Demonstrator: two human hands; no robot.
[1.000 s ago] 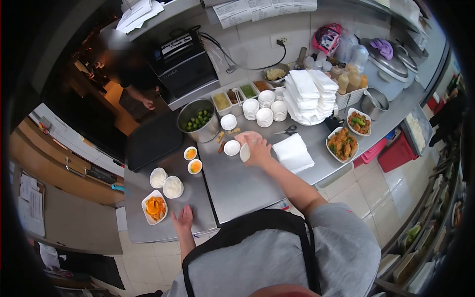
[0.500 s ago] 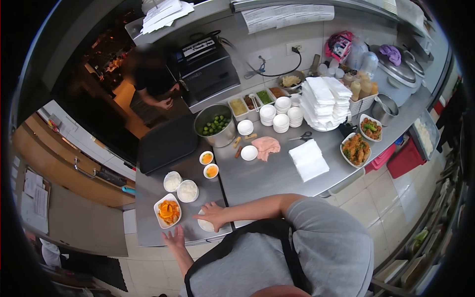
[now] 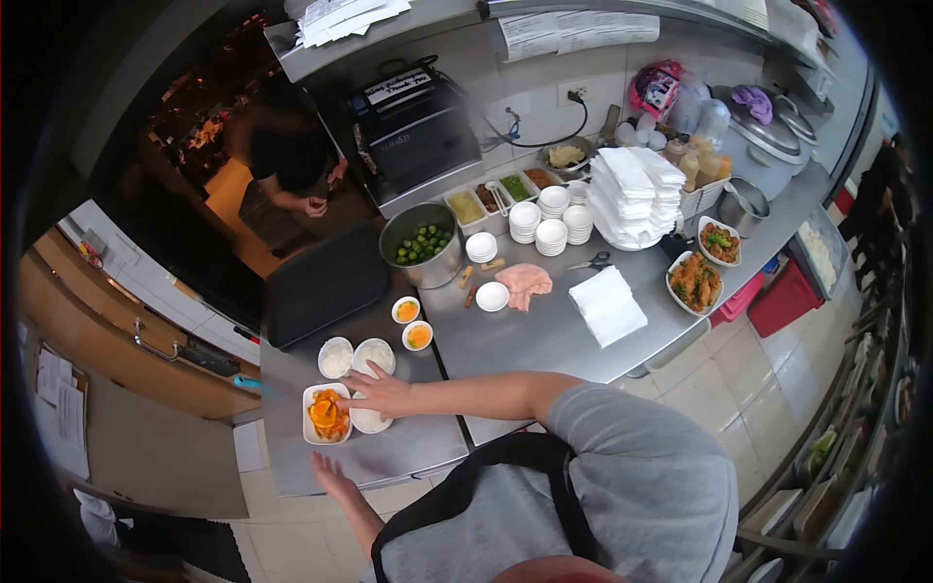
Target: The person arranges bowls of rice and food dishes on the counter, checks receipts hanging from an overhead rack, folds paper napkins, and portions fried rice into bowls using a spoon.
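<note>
My right hand reaches across from the right with fingers spread over a white bowl, which it partly covers; whether it grips the rim is hard to tell. Its fingertips lie near a bowl of rice and the square white dish of orange food. Another rice bowl stands beside the first. My left hand is at the counter's front edge below the dish, fingers apart, holding nothing. Two small cups with orange contents sit behind the bowls.
A steel pot of green fruit, a black tray, a pink cloth, white napkins, stacked small dishes and two dishes of fried food are on the counter. A person stands beyond it.
My right hand first went from the pink cloth to the front left of the counter with the white bowl, then moved it up beside the orange food. My left hand shifted slightly left and down.
</note>
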